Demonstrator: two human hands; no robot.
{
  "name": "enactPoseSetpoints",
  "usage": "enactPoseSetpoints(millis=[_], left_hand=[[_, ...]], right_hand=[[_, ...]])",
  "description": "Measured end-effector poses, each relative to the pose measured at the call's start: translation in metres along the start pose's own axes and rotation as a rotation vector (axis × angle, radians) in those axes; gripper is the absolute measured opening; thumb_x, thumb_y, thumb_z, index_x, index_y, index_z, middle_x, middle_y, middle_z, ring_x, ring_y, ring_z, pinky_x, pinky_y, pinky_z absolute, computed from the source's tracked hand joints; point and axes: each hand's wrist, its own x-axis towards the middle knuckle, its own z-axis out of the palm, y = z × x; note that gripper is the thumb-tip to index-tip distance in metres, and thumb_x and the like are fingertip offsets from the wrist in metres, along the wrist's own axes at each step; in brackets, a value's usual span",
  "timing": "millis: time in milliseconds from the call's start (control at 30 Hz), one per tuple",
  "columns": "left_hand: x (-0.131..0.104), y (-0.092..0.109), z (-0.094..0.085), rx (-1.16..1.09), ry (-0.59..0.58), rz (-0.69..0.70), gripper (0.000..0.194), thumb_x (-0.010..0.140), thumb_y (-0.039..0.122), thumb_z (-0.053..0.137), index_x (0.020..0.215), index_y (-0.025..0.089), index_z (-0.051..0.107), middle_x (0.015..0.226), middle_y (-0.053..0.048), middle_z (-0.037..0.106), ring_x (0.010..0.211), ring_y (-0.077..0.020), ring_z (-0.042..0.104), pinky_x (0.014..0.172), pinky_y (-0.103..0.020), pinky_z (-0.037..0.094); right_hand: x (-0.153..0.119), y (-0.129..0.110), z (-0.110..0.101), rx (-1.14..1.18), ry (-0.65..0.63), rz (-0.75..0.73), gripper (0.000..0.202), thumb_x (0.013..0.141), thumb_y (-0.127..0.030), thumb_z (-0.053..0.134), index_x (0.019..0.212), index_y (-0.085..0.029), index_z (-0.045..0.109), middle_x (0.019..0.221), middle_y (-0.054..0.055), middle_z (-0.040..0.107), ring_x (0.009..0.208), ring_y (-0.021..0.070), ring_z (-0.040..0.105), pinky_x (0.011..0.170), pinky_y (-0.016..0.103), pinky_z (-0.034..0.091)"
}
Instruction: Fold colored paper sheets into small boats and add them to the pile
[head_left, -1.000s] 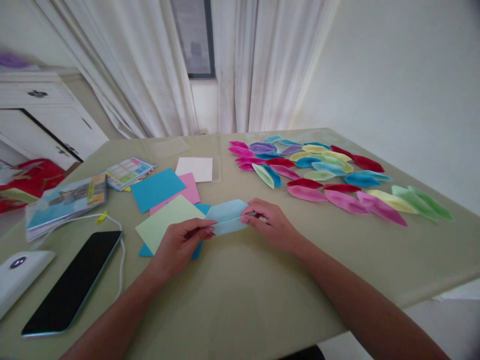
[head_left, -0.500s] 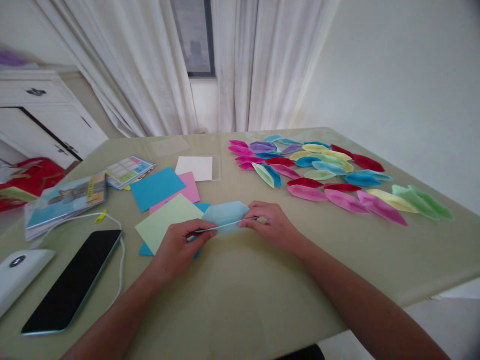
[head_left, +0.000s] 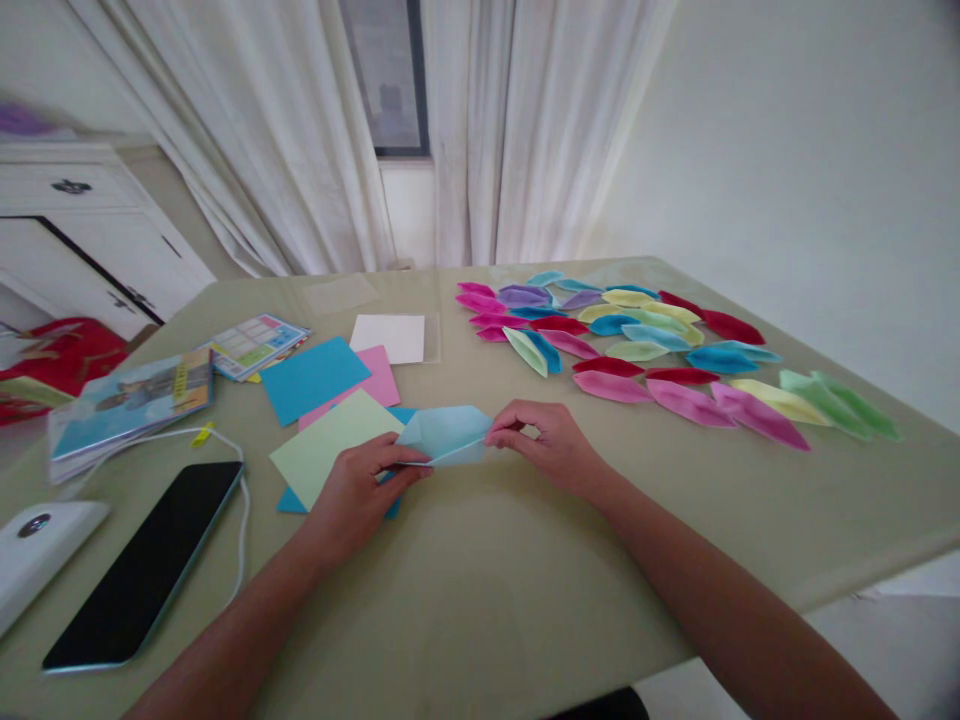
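Observation:
A light blue folded paper is held above the table between my two hands. My left hand pinches its left end, thumb below and fingers on top. With thumb and forefinger, my right hand grips the right tip. The paper has a creased lower flap and angled ends. Beneath and beside my left hand lie a pale green sheet, a blue sheet and a pink sheet, overlapping one another.
Several folded paper pieces in many colours lie in rows at the right. A black phone, a white device, a white cable and booklets are at the left. A white square sheet lies farther back.
The light blue paper has tilted, so its folded front flap now shows more. My right hand has shifted its fingers to a pinch at the right tip. My left hand stays nearly still.

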Motion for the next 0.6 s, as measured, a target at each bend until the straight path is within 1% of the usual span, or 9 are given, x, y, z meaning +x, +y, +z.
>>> enactPoseSetpoints(millis=[100,167,267,333,400,500,600], left_hand=[[-0.0003,-0.0008,-0.0007,0.040,-0.018,0.041,0.021,0.097,0.038,0.068,0.093,0.028,0.085,0.086,-0.003,0.077,0.078,-0.0203,0.069,0.069,-0.027,0.051],[-0.0008,-0.0001,-0.0006,0.045,-0.028,0.069,0.025,0.100,0.039,0.064,0.093,0.027,0.085,0.090,-0.005,0.079,0.083,-0.0218,0.071,0.071,-0.028,0.052],[-0.0015,0.0021,0.0000,0.052,-0.025,0.101,0.026,0.101,0.040,0.062,0.095,0.027,0.084,0.094,-0.006,0.080,0.088,-0.0235,0.072,0.074,-0.029,0.053],[-0.0016,0.0039,0.0002,0.051,-0.009,0.112,0.026,0.101,0.040,0.062,0.096,0.027,0.084,0.094,-0.006,0.080,0.087,-0.0231,0.072,0.074,-0.029,0.054],[-0.0016,0.0056,0.0001,0.040,0.024,0.107,0.022,0.099,0.038,0.066,0.096,0.027,0.084,0.090,-0.004,0.080,0.081,-0.0212,0.071,0.071,-0.028,0.054],[-0.0019,0.0074,0.0002,0.008,0.087,0.059,0.014,0.093,0.037,0.075,0.092,0.026,0.083,0.082,0.000,0.079,0.069,-0.0172,0.067,0.065,-0.025,0.051],[-0.0023,0.0078,0.0003,-0.016,0.108,0.042,0.012,0.091,0.037,0.078,0.088,0.026,0.083,0.078,0.001,0.078,0.065,-0.0156,0.065,0.062,-0.024,0.049]], right_hand=[[0.0004,-0.0002,-0.0023,-0.070,-0.010,-0.049,0.018,0.103,-0.030,0.069,0.090,-0.019,0.076,0.083,0.002,0.075,0.074,0.0156,0.067,0.071,0.027,0.048],[0.0006,0.0004,-0.0024,-0.097,-0.021,-0.098,0.019,0.105,-0.031,0.065,0.094,-0.019,0.075,0.087,0.003,0.075,0.078,0.0166,0.068,0.075,0.028,0.050],[0.0005,0.0031,-0.0008,-0.127,-0.076,-0.172,0.020,0.106,-0.035,0.064,0.097,-0.020,0.074,0.092,0.005,0.074,0.085,0.0187,0.069,0.080,0.030,0.051],[0.0003,0.0052,0.0005,-0.163,-0.105,-0.206,0.023,0.107,-0.037,0.062,0.096,-0.020,0.074,0.095,0.007,0.073,0.087,0.0197,0.069,0.080,0.031,0.051],[0.0003,0.0064,0.0012,-0.188,-0.106,-0.227,0.027,0.110,-0.036,0.056,0.095,-0.020,0.073,0.097,0.008,0.072,0.087,0.0198,0.068,0.079,0.031,0.051],[0.0006,0.0050,0.0017,-0.181,-0.083,-0.195,0.031,0.112,-0.035,0.051,0.093,-0.019,0.071,0.094,0.007,0.070,0.085,0.0190,0.066,0.078,0.030,0.049],[0.0007,0.0008,0.0024,-0.167,-0.087,-0.124,0.035,0.112,-0.037,0.049,0.088,-0.019,0.067,0.089,0.005,0.066,0.082,0.0185,0.063,0.077,0.030,0.047]])
